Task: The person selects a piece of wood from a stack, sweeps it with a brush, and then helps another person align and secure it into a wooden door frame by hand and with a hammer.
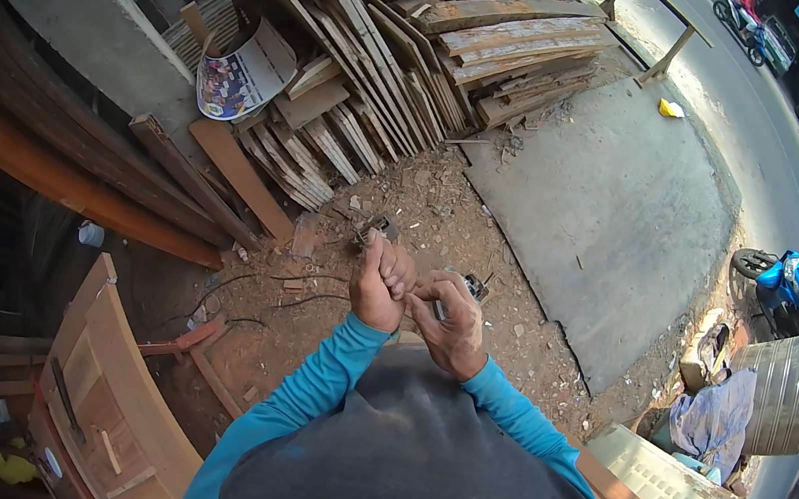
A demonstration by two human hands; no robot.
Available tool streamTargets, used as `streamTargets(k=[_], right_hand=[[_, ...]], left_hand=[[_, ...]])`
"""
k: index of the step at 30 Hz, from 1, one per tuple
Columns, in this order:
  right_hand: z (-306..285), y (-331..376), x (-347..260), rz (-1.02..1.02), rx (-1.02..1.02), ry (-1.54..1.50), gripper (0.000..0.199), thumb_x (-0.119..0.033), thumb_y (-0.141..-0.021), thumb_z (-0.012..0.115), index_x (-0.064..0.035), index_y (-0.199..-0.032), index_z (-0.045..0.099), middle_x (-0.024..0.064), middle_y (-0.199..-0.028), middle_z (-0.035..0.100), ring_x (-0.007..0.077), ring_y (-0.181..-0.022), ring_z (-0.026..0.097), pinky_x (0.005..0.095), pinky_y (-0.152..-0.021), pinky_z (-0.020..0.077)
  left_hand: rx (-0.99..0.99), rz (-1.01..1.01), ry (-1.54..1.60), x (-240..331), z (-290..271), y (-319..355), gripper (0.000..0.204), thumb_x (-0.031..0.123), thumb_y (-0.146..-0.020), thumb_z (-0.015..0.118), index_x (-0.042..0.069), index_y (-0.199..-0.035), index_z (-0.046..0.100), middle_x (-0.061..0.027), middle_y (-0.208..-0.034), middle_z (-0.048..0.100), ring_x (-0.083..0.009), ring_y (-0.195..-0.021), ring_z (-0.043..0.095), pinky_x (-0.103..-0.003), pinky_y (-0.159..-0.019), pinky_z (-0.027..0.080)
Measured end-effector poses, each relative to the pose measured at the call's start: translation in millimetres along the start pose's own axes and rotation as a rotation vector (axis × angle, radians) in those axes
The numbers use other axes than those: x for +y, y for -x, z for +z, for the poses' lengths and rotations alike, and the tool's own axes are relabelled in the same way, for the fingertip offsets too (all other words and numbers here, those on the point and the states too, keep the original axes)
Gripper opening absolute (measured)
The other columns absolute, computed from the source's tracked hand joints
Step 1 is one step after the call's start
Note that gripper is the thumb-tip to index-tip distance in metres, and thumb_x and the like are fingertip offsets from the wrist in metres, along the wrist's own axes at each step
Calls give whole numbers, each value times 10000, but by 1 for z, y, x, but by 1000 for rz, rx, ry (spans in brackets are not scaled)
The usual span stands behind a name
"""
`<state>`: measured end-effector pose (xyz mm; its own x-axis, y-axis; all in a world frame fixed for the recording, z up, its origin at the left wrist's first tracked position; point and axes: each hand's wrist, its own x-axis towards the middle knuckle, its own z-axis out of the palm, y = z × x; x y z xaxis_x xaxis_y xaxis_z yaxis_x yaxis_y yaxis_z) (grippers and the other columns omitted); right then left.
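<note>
Both hands are close together in front of my body, above the littered dirt ground. My left hand is closed in a loose fist with the thumb up; what it holds, if anything, is hidden. A small dark, metallic-looking thing shows just beyond its thumb, and I cannot tell whether the hand touches it. My right hand is bent in a pinch, thumb and forefinger meeting beside the left fingers. Whatever lies in that pinch is too small to name. Past the right knuckles, partly covered, appears a dark and silvery object.
Stacked wooden planks rise ahead. A large grey sheet lies on the ground to the right. Wooden panels stand at lower left, near a dark cable. A blue motorbike and metal drum are at far right, beside the road.
</note>
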<state>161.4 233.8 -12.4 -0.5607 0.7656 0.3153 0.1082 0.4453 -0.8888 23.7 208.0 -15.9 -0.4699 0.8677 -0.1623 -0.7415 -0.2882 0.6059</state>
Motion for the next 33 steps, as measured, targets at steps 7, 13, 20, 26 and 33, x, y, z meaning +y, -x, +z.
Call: streamTargets(k=[7, 13, 20, 26, 33], right_hand=[[39, 2, -3, 132, -91, -62, 175, -22, -882, 693, -13, -1029, 598, 69, -892, 624, 152, -826, 619, 296, -740, 509], [61, -12, -16, 83, -47, -50, 371, -28, -915, 657, 10, -1277, 584, 107, -1071, 653, 172, -908, 653, 300, -797, 541], [72, -19, -27, 84, -140, -202, 289, 35, -911, 661, 45, -1195, 610, 109, -1031, 653, 168, -877, 649, 304, -768, 547], [78, -15, -30, 193, -123, -326, 195, 109, -864, 664, 18, -1029, 617, 71, -920, 625, 136, -820, 618, 276, -744, 509], [66, -1, -18, 141, -142, -25, 157, 15, -853, 706, -39, -836, 559, 26, -757, 566, 102, -700, 539, 260, -680, 459]], left_hand=[[102, 6, 75, 31, -45, 15, 438, 334, -1021, 544, 163, -655, 375, 49, -571, 345, -68, -488, 325, -230, -465, 283], [-35, 14, -268, 42, -66, 30, 414, 359, -1037, 516, 137, -688, 492, 66, -575, 404, -27, -508, 346, -226, -466, 286], [-128, -88, -510, 46, -82, 38, 567, 509, -1049, 412, 64, -738, 573, 28, -585, 424, -60, -522, 393, -254, -486, 341], [-160, 21, -524, 52, -81, 39, 443, 409, -1056, 447, 54, -843, 606, 14, -668, 520, -68, -598, 450, -248, -552, 390], [106, 219, -524, 45, -115, 18, 161, 96, -952, 656, 97, -833, 547, 48, -699, 526, -20, -635, 475, -207, -571, 411]])
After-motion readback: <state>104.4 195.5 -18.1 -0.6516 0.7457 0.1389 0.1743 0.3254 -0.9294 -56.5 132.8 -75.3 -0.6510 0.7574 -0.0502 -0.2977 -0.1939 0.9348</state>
